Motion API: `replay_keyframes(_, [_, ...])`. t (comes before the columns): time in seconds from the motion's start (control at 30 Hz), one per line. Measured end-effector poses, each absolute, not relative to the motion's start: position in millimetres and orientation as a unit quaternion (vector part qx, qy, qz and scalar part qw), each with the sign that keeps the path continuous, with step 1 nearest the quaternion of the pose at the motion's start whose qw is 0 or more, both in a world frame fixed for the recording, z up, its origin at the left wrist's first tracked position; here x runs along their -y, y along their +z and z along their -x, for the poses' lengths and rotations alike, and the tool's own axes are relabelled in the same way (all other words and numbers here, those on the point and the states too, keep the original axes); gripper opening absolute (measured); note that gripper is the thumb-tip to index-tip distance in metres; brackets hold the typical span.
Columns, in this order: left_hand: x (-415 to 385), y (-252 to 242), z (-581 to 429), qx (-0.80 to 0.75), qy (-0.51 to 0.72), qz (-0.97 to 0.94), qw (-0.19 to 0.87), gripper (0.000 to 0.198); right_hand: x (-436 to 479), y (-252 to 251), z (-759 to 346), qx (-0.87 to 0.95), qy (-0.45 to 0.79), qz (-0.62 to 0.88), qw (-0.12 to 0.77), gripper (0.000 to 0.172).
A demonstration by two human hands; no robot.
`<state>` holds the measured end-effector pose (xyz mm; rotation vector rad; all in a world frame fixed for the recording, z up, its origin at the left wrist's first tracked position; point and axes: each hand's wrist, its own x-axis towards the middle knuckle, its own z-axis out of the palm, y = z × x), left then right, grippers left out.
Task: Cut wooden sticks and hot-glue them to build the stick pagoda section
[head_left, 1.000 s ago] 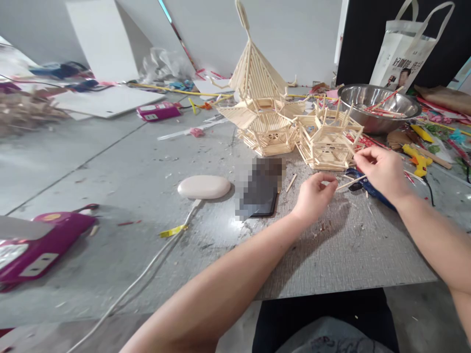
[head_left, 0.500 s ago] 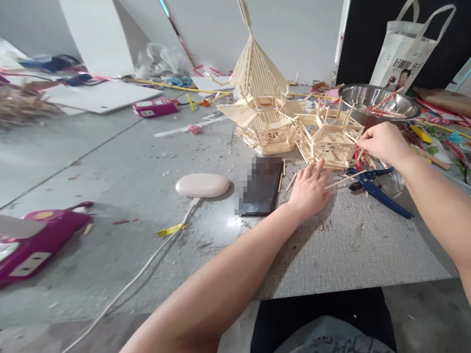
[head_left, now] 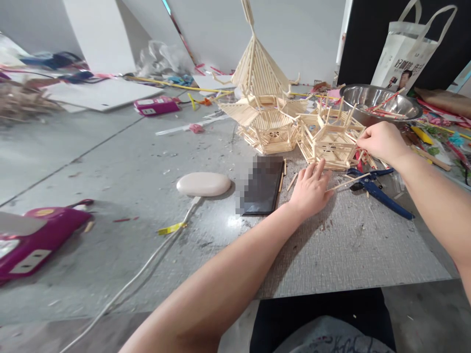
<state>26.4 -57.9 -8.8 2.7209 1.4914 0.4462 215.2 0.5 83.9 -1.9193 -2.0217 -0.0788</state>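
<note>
A small open-topped stick frame (head_left: 331,139), built of thin wooden sticks, stands on the table in front of me. My left hand (head_left: 312,189) lies with its fingers stretched out, fingertips at the frame's near base. From beside its thumb a loose wooden stick (head_left: 349,182) runs right over the blue-handled pliers (head_left: 379,189); whether the thumb grips it I cannot tell. At the frame's right side my right hand (head_left: 384,142) has thumb and forefinger pinched together; what is between them is hidden. Left of the frame is a roofed stick pavilion (head_left: 267,120) with a pointed top (head_left: 255,63).
Behind my right hand sits a metal bowl (head_left: 380,100) with red sticks. A phone (head_left: 263,189) and a pale oval device (head_left: 204,184) with a white cable lie leftward. A purple power strip (head_left: 42,240) is at far left. A white bag (head_left: 405,61) stands at the back.
The view has shifted slightly. The loose stick's far end has moved a little right and towards me; both hands stay in nearly the same places at the frame.
</note>
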Motion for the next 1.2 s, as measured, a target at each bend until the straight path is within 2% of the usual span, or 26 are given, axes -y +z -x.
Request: replay_keyframes(1.2, [58.6, -8.2, -26.0, -0.471, 0.151, -0.869, 0.018, 0.044, -4.4, 84.2, -210.8, 0.719, -0.076, 0.673, 0.156, 0.014])
